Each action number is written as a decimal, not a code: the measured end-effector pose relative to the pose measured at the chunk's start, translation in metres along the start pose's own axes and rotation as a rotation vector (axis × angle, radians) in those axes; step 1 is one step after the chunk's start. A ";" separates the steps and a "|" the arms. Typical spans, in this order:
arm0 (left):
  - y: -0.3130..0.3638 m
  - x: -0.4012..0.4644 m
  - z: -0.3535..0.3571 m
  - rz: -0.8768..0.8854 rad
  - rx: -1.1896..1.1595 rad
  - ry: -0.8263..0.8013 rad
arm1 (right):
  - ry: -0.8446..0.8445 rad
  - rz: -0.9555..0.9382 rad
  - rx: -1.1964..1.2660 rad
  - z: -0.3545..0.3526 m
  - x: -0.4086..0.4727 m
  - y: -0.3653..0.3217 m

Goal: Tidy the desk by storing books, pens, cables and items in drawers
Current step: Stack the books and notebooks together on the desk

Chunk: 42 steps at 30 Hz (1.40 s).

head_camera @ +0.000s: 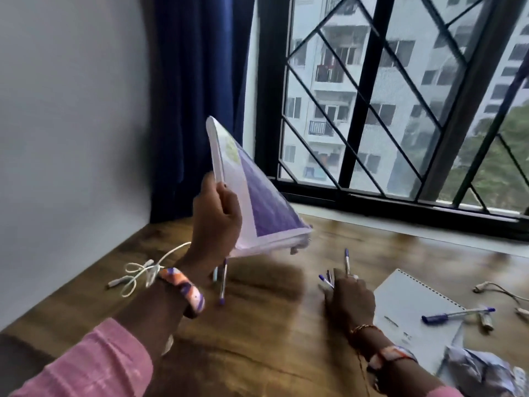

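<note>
My left hand (216,222) grips a purple-covered book (257,202) by its lower corner and holds it tilted above the wooden desk (257,339). My right hand (350,299) rests on the desk with its fingers closed around several purple-capped pens (329,277), one pen (347,260) pointing away. Two loose pens (222,282) lie under the lifted book. A white cable (143,272) is bundled at the left behind my left wrist. A white spiral notebook (412,308) lies at the right with a purple pen (458,314) on it.
Another cable (499,290) with connectors lies at the far right edge. A crumpled patterned wrapper (483,371) sits at the lower right on the notebook. A white wall bounds the desk on the left; a blue curtain (197,96) and a barred window stand behind.
</note>
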<state>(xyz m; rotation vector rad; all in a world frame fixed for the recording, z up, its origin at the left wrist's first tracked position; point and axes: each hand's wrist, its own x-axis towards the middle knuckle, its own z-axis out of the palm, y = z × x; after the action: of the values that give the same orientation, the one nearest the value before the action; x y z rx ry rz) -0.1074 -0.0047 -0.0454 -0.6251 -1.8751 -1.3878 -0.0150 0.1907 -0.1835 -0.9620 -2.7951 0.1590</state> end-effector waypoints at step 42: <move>-0.037 -0.106 0.002 0.031 0.758 -1.549 | -0.527 0.076 0.811 -0.035 -0.040 -0.035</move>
<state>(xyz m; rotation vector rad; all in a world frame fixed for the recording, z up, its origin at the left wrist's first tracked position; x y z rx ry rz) -0.0679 -0.0107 -0.1508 -1.4735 -3.1608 0.2220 0.0021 0.1396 -0.1493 -0.8735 -2.6402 1.6026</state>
